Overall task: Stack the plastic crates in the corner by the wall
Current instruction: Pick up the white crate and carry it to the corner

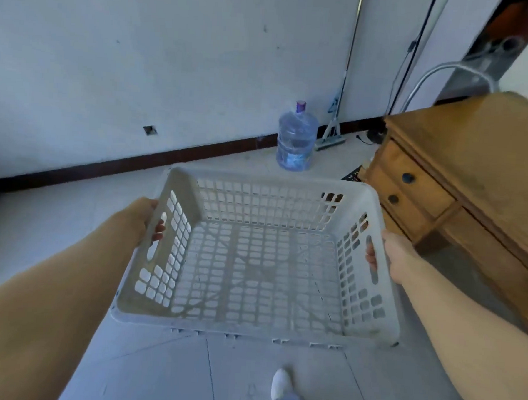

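While the left hand (142, 221) and right hand (397, 255) hook fingers (158, 229) through the handle slots of the white lattice crate (250, 324), tiled floor (155, 377) showing through its bottom, a water jug (296, 137) stands beyond its far rim and a wooden dresser (473, 155) near the right hand.

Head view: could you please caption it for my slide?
Left hand and right hand grip the side handles of an empty white plastic crate.

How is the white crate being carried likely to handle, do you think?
The crate is probably light: it is empty and all open lattice. It seems fairly stiff, holding its shape with the left hand and right hand gripping only its side slots.
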